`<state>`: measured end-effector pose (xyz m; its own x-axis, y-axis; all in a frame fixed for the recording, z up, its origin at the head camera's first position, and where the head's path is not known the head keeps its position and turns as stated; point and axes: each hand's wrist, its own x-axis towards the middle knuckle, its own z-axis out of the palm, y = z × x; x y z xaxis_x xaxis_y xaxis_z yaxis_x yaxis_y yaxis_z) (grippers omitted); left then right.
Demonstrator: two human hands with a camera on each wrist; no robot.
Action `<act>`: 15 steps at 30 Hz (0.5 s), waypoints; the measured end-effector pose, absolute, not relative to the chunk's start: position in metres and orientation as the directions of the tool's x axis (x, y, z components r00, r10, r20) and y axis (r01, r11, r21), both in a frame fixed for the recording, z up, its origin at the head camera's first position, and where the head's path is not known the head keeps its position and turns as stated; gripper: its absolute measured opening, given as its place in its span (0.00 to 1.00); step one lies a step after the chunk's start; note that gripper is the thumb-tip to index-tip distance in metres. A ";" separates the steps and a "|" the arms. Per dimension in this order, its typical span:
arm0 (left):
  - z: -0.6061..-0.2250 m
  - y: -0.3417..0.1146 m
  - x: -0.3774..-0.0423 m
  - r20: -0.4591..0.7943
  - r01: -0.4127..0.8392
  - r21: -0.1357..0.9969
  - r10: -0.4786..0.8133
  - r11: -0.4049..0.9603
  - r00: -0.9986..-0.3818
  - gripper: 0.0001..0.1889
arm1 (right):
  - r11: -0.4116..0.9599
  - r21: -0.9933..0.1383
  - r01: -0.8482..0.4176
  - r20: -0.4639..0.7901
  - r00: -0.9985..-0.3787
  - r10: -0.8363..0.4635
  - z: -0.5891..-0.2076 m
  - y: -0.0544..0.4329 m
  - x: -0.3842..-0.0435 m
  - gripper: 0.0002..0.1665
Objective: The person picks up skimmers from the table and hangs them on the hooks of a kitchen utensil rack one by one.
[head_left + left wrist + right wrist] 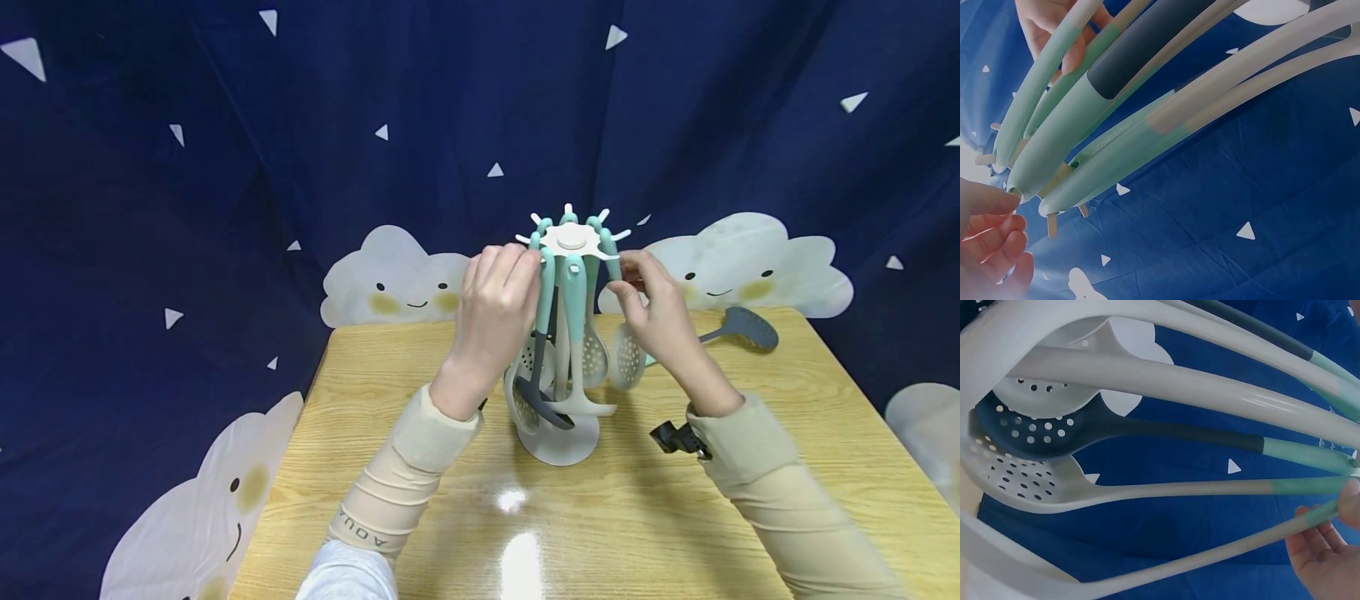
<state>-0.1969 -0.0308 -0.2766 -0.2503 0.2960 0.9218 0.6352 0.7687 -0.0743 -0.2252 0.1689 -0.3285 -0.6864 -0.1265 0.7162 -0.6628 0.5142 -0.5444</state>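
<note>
A white utensil rack [572,237] stands on the table with several teal-handled kitchen utensils hanging round it. My right hand [660,308] pinches the teal handle of a beige skimmer [627,358] at the rack's right side. In the right wrist view, the thumb and fingers of that hand [1329,547] lie around the upper handle. At the rack's left side, my left hand [497,308] pinches a hook tip of the rack by a dark-necked utensil [1054,147], as the left wrist view shows. A beige ladle [577,400] hangs at the front, beside a dark slotted utensil [543,404].
A dark utensil [750,327] lies on the wooden table [420,367] at the back right, partly behind my right forearm. The rack's round white base [558,446] rests mid-table. Behind the table hangs a navy curtain [450,100] with white triangles and clouds.
</note>
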 end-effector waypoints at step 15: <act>-0.278 -0.030 -0.197 0.924 0.636 -0.068 0.289 0.768 -0.250 0.06 | 0.456 -0.629 -0.630 0.653 -0.746 -0.131 -0.331 0.163 -0.221 0.14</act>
<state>-0.1975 -0.0303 -0.2778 -0.2496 0.2887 0.9243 0.6364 0.7684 -0.0681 -0.2208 0.1630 -0.3309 -0.7460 -0.1309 0.6529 -0.6302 0.4556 -0.6287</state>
